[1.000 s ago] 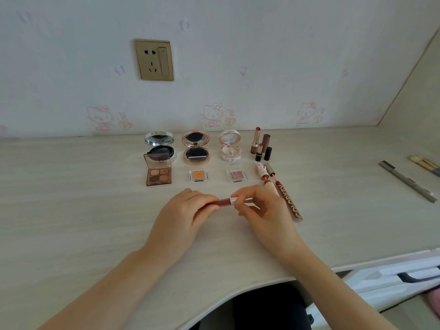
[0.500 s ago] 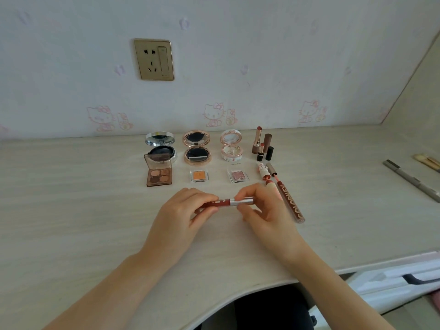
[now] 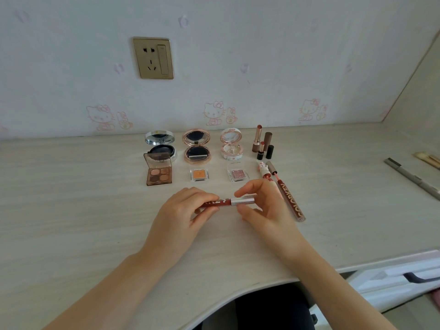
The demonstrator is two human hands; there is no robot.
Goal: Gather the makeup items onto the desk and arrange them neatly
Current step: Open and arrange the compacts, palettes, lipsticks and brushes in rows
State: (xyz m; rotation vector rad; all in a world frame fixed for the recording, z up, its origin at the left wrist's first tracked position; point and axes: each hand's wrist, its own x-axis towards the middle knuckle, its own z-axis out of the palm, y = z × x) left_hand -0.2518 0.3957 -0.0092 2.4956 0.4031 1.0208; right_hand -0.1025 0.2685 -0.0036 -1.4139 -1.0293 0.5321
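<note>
**Lip gloss tube (image 3: 228, 202) being held in two hands at a desk (image 3: 71, 210)**

The dark red tube with a silver cap is lying level near the desk's middle. The left hand (image 3: 181, 215) is pinching its red end and the right hand (image 3: 264, 206) is pinching the cap, fingers curled. Toward the back edge, three open compacts (image 3: 196, 148), an eyeshadow palette (image 3: 159, 173) and lipsticks (image 3: 258, 141) are sitting in rows.

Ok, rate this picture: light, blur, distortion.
Head view: soft light, faint shadows under the left hand and right hand; the wide lens bows the desk at its back edge and skews the wall socket; the right fingertips look smeared, yet lettering on the lying lip gloss is legible; the held lip gloss glints at its silver cap.
</note>
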